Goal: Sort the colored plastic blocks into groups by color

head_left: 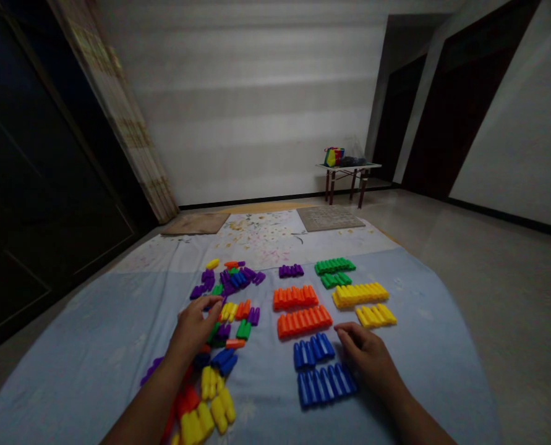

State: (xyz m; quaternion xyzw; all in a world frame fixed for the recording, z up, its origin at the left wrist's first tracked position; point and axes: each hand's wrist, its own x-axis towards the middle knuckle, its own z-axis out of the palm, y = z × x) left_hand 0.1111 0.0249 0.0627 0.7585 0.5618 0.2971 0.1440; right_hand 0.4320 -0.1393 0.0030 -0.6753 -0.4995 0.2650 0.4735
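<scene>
Yellow pieces (222, 410) are seen nearest the camera, at the near end of a loose heap (243, 330) in which purple, green, orange, blue and yellow are mixed. This heap is spread on the blue cloth (85, 352) on the left, within easy reach of the left hand (194, 321), by which its middle is partly covered. Whether a piece is pinched between the thumb and fingers there cannot be told.

On the right, rows have been laid by colour, presumably so that each colour is kept apart and easily counted: two blue rows (326, 385) nearest, two orange rows (304, 321) beyond, yellow rows (361, 295) and green rows (334, 266) farther to the right, and one short purple row (291, 271). Side-by-side placing probably keeps the pieces from rolling.

The right hand (365, 349) is held low with fingers loosely curled, just beside the blue and orange rows, perhaps so that they can be steadied; no piece is seen in it, but its grip cannot be told for certain.
</scene>
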